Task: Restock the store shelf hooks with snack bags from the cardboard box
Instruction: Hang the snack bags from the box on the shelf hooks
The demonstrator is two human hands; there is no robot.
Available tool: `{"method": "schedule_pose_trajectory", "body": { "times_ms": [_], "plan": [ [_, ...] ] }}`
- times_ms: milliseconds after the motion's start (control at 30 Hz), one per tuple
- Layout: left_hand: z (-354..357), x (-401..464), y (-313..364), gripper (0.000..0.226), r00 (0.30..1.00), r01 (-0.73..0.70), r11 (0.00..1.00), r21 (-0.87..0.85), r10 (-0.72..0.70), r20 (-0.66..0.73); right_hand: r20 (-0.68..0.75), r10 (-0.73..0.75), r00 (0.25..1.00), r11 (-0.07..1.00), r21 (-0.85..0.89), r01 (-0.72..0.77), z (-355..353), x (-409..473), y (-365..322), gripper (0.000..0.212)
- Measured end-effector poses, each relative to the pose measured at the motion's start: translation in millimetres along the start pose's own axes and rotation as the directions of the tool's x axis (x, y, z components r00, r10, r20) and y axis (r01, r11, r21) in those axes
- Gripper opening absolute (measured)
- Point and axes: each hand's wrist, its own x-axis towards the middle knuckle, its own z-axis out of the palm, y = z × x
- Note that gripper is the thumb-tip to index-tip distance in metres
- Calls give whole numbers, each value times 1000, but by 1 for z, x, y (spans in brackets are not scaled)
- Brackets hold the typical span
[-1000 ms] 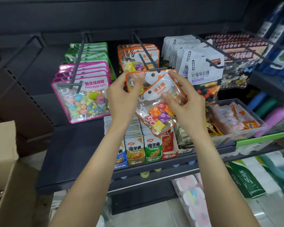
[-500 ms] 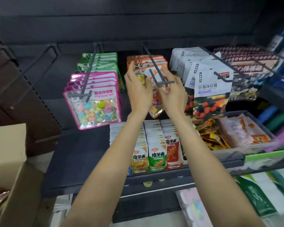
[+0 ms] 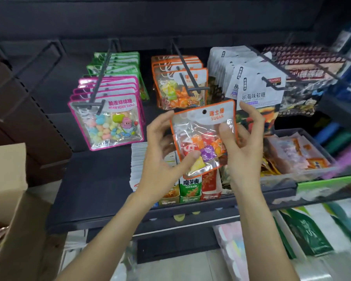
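An orange-edged clear candy bag point(image 3: 203, 136) with a round hang hole at its top is held upright between both hands, just below and in front of the centre hook point(image 3: 187, 74). My left hand point(image 3: 162, 157) grips its left side with the thumb on the lower front. My right hand point(image 3: 243, 142) pinches its right edge, thumb in front and fingers behind. Several matching orange bags point(image 3: 178, 92) hang on that hook. A flap of the cardboard box point(image 3: 6, 179) shows at the left edge.
Pink candy bags point(image 3: 109, 122) and green bags point(image 3: 120, 63) hang on the hook to the left, white bags point(image 3: 257, 92) to the right. On the dark shelf point(image 3: 93, 179) stand rows of small snack packs point(image 3: 190, 187) and a clear bin point(image 3: 298, 151) of packets.
Half a second ago both hands were raised at the centre hook's tip with an orange bag. Now they are lower, holding an orange bag in front of the hanging row.
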Motion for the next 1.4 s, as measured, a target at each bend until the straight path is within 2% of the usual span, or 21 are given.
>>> {"method": "schedule_pose_trajectory", "body": {
  "times_ms": [100, 233, 367, 567, 733, 967, 1100, 1200, 1267, 1333, 1400],
  "plan": [
    [2, 3, 6, 71, 993, -70, 994, 84, 78, -87, 73, -68, 995, 996, -46, 71, 6, -1, -6, 31],
    [0, 16, 4, 48, 977, -160, 932, 324, 196, -80, 54, -78, 996, 989, -123, 84, 15, 6, -7, 25],
    [3, 28, 7, 49, 986, -105, 918, 384, 147, -82, 25, -35, 999, 990, -135, 38, 21, 14, -8, 28],
    [0, 33, 6, 56, 992, 49, 961, 273, -14, -129, 45, -4, 999, 986, -169, 12, 24, 17, -12, 33],
    [0, 35, 4, 68, 987, 135, 970, 202, -115, -110, 70, -23, 997, 952, -302, 43, 22, 22, -17, 35],
    [5, 38, -2, 72, 968, 229, 972, 59, -221, -119, 96, -147, 984, 802, -571, 176, 19, 29, -25, 35],
    [9, 35, -10, 83, 959, 263, 964, 42, -257, -123, 133, -138, 981, 706, -681, 192, 16, 32, -25, 36],
    [8, 41, -15, 79, 968, 215, 966, 143, -192, -161, 215, -83, 973, 669, -711, 215, 20, 36, -16, 42],
    [11, 51, -23, 75, 976, 158, 937, 311, -100, -196, 273, -45, 961, 622, -745, 241, 26, 42, -5, 51],
    [14, 64, -35, 76, 977, 106, 884, 456, -6, -215, 298, -67, 952, 553, -783, 284, 35, 51, 8, 57],
    [18, 77, -51, 80, 972, 90, 855, 511, 36, -230, 280, -102, 954, 514, -807, 292, 46, 62, 19, 61]
  ]
}}
